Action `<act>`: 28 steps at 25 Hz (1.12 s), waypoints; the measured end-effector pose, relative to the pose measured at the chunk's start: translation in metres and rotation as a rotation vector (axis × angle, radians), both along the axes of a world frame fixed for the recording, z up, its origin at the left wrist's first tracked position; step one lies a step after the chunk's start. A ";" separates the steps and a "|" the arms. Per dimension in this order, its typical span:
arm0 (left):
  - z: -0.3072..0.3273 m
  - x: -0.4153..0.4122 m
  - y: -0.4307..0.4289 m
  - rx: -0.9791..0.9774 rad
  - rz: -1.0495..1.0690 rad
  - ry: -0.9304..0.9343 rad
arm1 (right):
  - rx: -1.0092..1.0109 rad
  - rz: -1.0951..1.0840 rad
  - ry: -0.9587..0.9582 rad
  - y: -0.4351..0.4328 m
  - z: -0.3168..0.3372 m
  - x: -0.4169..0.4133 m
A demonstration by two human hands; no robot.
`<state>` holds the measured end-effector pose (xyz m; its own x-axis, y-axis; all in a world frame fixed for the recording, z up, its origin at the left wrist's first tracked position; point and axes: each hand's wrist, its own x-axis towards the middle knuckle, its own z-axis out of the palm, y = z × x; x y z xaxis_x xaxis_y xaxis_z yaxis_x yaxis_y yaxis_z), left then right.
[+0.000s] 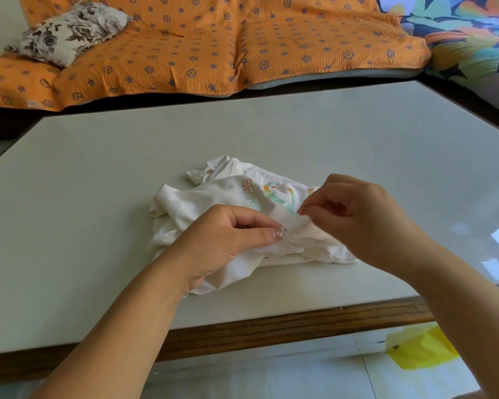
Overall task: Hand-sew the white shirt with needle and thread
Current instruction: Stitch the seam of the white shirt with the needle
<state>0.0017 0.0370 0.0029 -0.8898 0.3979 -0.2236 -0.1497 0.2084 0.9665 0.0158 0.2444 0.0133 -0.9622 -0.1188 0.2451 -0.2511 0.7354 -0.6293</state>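
Observation:
The white shirt, crumpled, with orange letters and a green and orange print, lies in the middle of the pale table. My left hand rests on the shirt's near part and pinches a fold of its cloth between thumb and forefinger. My right hand hovers just right of that fold, its thumb and forefinger pinched together as on something very thin. The needle and the thread are too fine to make out.
The table has a dark wooden front edge. Behind it stands a sofa with an orange patterned cover and a flowered cushion. A yellow bag lies on the tiled floor at the lower right.

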 end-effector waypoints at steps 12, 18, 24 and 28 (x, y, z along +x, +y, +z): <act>-0.001 0.001 -0.001 -0.053 0.006 0.018 | -0.039 -0.342 0.022 0.017 -0.003 -0.014; 0.000 0.000 -0.001 0.010 0.030 0.043 | 0.029 -0.011 0.054 -0.008 0.007 0.017; -0.002 0.000 -0.004 -0.045 0.067 0.087 | 0.005 0.008 0.000 -0.006 -0.001 0.014; -0.004 -0.001 -0.002 -0.057 0.104 0.112 | 0.009 0.019 -0.038 -0.006 -0.002 0.015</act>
